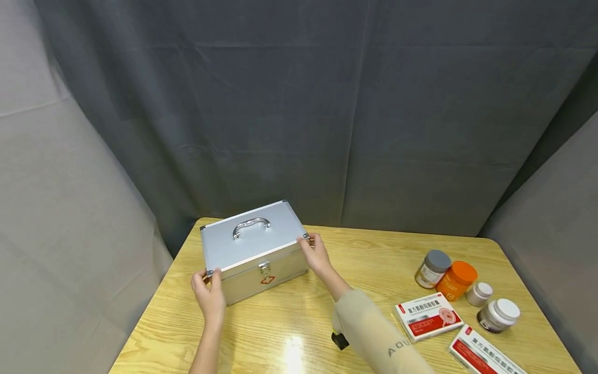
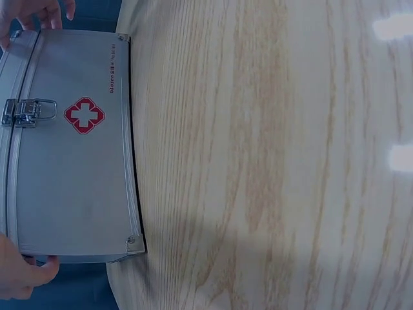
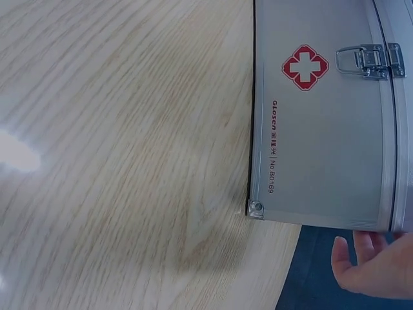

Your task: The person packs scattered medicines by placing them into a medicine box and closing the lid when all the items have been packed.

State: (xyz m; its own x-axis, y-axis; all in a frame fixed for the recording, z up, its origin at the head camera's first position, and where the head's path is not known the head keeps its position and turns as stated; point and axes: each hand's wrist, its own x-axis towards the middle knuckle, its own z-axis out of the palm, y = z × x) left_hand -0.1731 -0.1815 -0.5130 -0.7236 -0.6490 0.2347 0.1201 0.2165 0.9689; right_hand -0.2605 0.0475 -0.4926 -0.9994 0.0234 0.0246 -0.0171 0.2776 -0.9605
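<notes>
A silver metal first-aid box (image 1: 254,241) with a red cross emblem stands at an angle on the left of the table, its lid down. A chrome handle (image 1: 251,223) sits on the lid, and a metal latch (image 3: 369,61) is at the front seam. My left hand (image 1: 208,298) grips the box's near left corner, thumb at the lid edge and fingers around the side. At the front right corner, my right hand (image 1: 317,254) holds the lid edge, fingers on the side face. Part of each hand's fingers is hidden behind the box.
On the right of the wooden table (image 1: 364,259) are a grey-lidded jar (image 1: 433,268), an orange jar (image 1: 457,280), a small white bottle (image 1: 479,294) and a white-capped bottle (image 1: 498,316). Two red-and-white medicine boxes (image 1: 428,316) lie before them. Grey curtains (image 1: 299,114) surround the table.
</notes>
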